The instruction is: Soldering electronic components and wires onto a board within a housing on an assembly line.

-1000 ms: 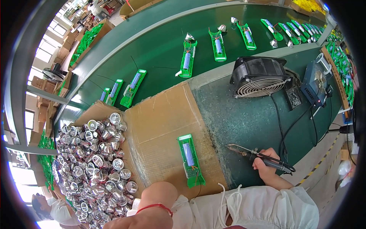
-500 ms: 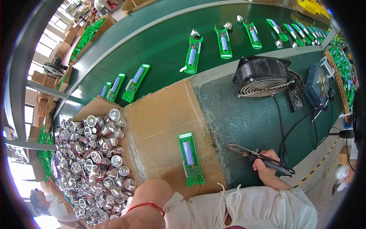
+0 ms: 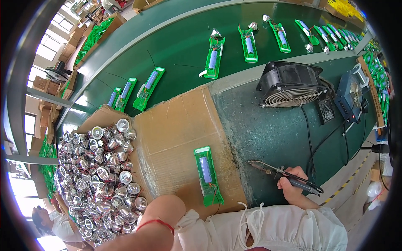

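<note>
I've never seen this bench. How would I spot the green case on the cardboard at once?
Find the brown cardboard just right of the heap of silvery cups. Near its lower right edge lies a slim green case holding a blue cylinder. Other cases line up farther off; this one lies alone on the cardboard.
</note>
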Action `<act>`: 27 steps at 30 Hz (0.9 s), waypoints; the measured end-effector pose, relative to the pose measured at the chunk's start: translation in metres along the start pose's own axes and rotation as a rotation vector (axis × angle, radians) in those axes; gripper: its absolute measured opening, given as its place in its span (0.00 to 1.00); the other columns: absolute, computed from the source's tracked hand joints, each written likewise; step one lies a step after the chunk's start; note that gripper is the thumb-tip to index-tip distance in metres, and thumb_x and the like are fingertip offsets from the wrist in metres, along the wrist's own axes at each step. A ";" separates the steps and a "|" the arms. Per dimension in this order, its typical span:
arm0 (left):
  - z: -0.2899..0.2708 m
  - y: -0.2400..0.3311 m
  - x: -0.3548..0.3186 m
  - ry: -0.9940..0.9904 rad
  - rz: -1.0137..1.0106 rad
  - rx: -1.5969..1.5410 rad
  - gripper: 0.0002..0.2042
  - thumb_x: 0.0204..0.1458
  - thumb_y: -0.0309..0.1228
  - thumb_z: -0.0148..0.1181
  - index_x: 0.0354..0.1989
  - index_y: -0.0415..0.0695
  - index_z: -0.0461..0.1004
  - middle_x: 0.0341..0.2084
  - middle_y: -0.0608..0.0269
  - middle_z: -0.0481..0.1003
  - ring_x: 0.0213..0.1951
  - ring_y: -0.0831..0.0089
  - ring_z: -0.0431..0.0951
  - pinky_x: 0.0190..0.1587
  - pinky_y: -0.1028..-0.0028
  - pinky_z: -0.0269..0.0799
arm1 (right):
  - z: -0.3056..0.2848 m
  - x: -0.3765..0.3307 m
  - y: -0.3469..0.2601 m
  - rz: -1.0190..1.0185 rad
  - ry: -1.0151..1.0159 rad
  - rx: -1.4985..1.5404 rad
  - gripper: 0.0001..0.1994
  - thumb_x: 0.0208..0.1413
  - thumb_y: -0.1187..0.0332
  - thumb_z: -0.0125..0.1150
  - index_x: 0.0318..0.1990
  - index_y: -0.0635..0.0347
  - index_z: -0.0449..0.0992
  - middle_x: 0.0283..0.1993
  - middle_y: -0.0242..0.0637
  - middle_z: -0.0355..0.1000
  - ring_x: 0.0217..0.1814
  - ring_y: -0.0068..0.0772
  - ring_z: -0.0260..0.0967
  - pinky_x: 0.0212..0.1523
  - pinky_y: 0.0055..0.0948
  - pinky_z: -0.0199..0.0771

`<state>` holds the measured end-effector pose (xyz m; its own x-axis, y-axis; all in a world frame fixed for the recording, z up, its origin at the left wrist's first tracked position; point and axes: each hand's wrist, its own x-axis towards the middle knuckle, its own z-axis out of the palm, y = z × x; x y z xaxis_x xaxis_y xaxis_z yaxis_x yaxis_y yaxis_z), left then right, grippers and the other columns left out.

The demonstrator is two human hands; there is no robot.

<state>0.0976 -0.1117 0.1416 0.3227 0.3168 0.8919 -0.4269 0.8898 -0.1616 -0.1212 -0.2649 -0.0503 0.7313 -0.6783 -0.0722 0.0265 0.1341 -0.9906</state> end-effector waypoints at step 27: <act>-0.195 -0.133 -0.137 -1.198 -0.599 1.501 0.10 0.43 0.23 0.53 0.35 0.45 0.73 0.27 0.63 0.72 0.27 0.66 0.74 0.28 0.71 0.71 | -0.008 0.000 0.007 -0.014 -0.071 -0.066 0.11 0.43 0.74 0.62 0.28 0.60 0.63 0.18 0.35 0.70 0.20 0.24 0.67 0.21 0.24 0.66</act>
<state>0.2753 -0.2096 -0.0410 0.3171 -0.7600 0.5673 -0.9352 -0.3501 0.0538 -0.1268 -0.2700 -0.0578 0.7776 -0.6265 -0.0527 -0.0064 0.0760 -0.9971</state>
